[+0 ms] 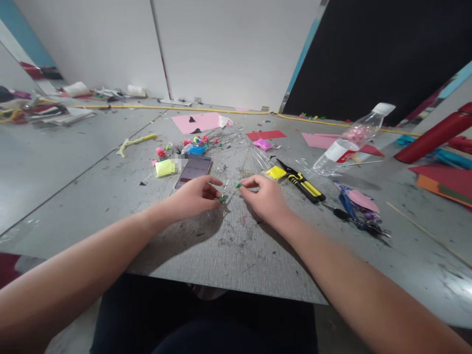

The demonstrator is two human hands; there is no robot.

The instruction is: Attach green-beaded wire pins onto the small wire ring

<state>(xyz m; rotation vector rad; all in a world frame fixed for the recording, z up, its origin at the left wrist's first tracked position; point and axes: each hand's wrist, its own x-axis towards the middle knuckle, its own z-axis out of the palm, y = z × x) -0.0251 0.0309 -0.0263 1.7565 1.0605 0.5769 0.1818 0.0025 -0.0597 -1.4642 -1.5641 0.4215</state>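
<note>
The left hand [195,195] pinches a small green piece [222,199] low over the grey table [239,255] — the right hand [263,196] pinches another green bit [238,185] just beside it, near a phone [193,170] and yellow-black cutters [302,183].

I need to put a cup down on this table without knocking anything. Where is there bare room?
Bare grey table lies left of the phone and yellow clay block, and along the near edge between the forearms. It is crowded behind the left hand and right hand, and around the pliers, bottle and scissors.
</note>
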